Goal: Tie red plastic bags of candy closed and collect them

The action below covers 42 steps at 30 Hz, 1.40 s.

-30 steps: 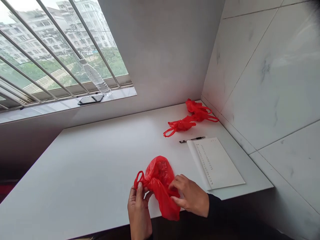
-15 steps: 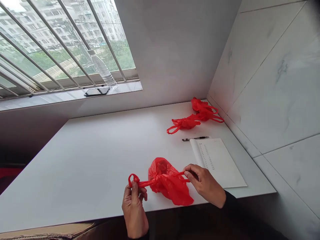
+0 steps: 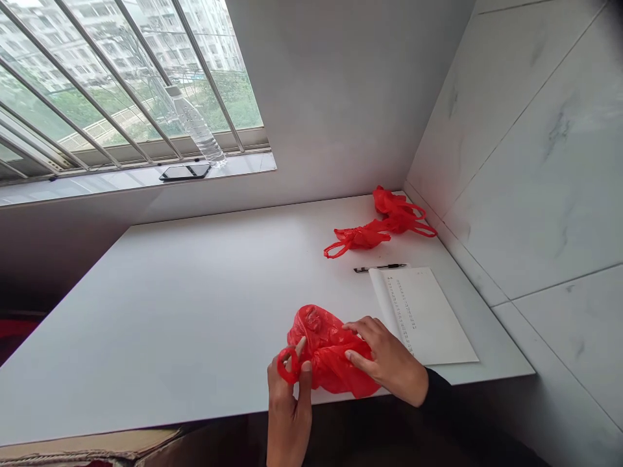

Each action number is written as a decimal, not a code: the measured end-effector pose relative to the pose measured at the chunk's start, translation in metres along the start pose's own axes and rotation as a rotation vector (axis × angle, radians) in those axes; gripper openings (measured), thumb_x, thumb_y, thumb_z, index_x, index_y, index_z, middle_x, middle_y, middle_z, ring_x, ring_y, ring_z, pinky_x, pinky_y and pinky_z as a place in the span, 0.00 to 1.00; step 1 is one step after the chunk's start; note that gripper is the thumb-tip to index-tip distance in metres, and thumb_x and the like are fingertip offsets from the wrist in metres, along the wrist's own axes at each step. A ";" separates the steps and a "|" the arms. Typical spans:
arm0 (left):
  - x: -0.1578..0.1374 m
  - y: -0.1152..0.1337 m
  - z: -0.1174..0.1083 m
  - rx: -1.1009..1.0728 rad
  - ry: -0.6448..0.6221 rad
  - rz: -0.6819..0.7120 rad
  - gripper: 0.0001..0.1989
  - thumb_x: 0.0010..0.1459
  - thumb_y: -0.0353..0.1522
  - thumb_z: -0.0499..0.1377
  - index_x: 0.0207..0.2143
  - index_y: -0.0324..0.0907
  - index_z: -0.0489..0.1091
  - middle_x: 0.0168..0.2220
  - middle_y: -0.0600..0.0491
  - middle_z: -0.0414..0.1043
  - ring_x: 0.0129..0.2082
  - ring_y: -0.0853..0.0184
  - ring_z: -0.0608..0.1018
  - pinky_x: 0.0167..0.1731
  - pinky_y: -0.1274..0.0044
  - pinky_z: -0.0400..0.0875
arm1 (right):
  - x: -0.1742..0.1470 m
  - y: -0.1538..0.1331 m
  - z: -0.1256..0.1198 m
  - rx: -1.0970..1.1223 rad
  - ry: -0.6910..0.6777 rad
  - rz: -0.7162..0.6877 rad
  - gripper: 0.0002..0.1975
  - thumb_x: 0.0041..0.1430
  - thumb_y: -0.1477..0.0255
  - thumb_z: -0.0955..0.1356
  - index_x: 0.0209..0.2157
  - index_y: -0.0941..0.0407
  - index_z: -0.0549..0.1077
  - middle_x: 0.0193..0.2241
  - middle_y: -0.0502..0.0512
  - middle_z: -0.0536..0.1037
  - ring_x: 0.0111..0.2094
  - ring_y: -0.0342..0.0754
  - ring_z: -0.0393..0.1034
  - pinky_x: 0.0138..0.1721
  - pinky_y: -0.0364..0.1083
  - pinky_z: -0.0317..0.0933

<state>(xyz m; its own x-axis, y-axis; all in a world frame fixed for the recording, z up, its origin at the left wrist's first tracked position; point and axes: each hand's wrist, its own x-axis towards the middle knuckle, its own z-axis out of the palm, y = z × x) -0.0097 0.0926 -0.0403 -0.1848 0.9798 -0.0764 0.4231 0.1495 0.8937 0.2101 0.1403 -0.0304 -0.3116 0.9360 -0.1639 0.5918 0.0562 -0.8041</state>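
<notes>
Left grip: the left hand [image 3: 291, 402] came up from the near edge, its index finger reaching to the bag and its thumb just beside; whether it pinched the handle loop [image 3: 281, 371] could not be told.
Handle loop: it lay against the fingers of the left hand, left of the thumb.
Right grip: the right hand [image 3: 392, 360] was unclosed, its thumb and index finger spread apart over the red plastic.
Red bag in hand: the red bag [image 3: 335, 371] lay between the two grips, right of the left one and under the fingertips of the right one, by the near edge of the tabletop [image 3: 195, 311]; its rounded part bulged away from the person, contents unclear.
Notebook: the white notebook [image 3: 433, 318] lay open just beyond the right hand, handwriting down its page.
Pen: a black pen [image 3: 379, 268] lay at the notebook's far edge.
Other bags: two crumpled red bags [image 3: 363, 238] touched in the far right corner.
Sill: a phone [image 3: 185, 172] and a clear bottle [image 3: 197, 133] sat on the windowsill [image 3: 250, 162].
Below: a cardboard box [image 3: 97, 444] showed under the near edge.
</notes>
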 end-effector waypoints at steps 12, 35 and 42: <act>-0.005 -0.016 -0.002 0.480 -0.205 0.441 0.35 0.65 0.30 0.54 0.70 0.63 0.51 0.69 0.52 0.57 0.69 0.51 0.60 0.63 0.52 0.63 | -0.006 -0.019 -0.005 -0.188 0.124 -0.214 0.19 0.65 0.65 0.69 0.56 0.49 0.70 0.55 0.59 0.71 0.58 0.58 0.64 0.68 0.67 0.46; 0.010 0.044 -0.003 -0.373 -0.062 -0.182 0.18 0.65 0.48 0.56 0.45 0.43 0.69 0.45 0.49 0.76 0.41 0.61 0.77 0.39 0.71 0.75 | -0.007 -0.025 -0.020 0.371 0.031 -0.023 0.13 0.73 0.63 0.60 0.41 0.52 0.73 0.37 0.49 0.78 0.39 0.47 0.72 0.40 0.46 0.63; 0.008 0.036 -0.021 -0.363 0.011 -0.216 0.22 0.61 0.47 0.61 0.53 0.49 0.67 0.57 0.49 0.71 0.55 0.58 0.75 0.48 0.71 0.74 | -0.010 -0.028 -0.020 0.227 0.127 -0.107 0.11 0.70 0.68 0.63 0.50 0.49 0.74 0.48 0.51 0.77 0.51 0.49 0.70 0.54 0.50 0.65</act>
<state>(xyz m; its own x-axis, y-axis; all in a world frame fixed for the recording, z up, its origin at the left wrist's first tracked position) -0.0142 0.1029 0.0008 -0.2453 0.9294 -0.2758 0.0338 0.2926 0.9557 0.2120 0.1362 0.0053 -0.2589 0.9659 -0.0095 0.3748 0.0914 -0.9226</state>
